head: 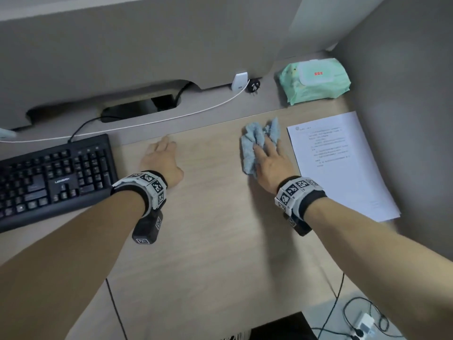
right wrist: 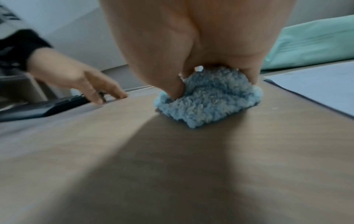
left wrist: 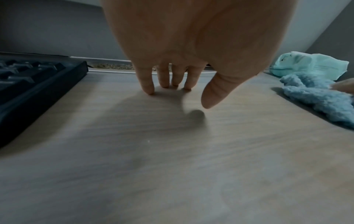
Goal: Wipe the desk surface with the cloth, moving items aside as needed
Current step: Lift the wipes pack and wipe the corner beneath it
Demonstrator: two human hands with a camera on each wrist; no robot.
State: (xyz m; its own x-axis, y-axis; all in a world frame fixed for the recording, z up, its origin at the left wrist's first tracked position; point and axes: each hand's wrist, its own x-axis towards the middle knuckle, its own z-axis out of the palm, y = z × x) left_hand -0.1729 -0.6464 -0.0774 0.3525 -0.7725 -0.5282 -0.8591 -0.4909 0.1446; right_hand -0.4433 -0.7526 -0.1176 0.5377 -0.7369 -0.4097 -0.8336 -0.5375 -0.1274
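A crumpled light-blue cloth lies on the pale wooden desk, just left of a stack of paper. My right hand lies on top of it. In the right wrist view the thumb digs into the cloth's left side and a finger hooks over its right side, so the cloth is bunched under the palm. My left hand rests its fingertips on bare desk right of the keyboard and holds nothing.
A black keyboard sits at the left. A printed paper stack lies at the right, by the partition wall. A green wet-wipes pack sits at the back right. A white cable and a charger run along the back ledge.
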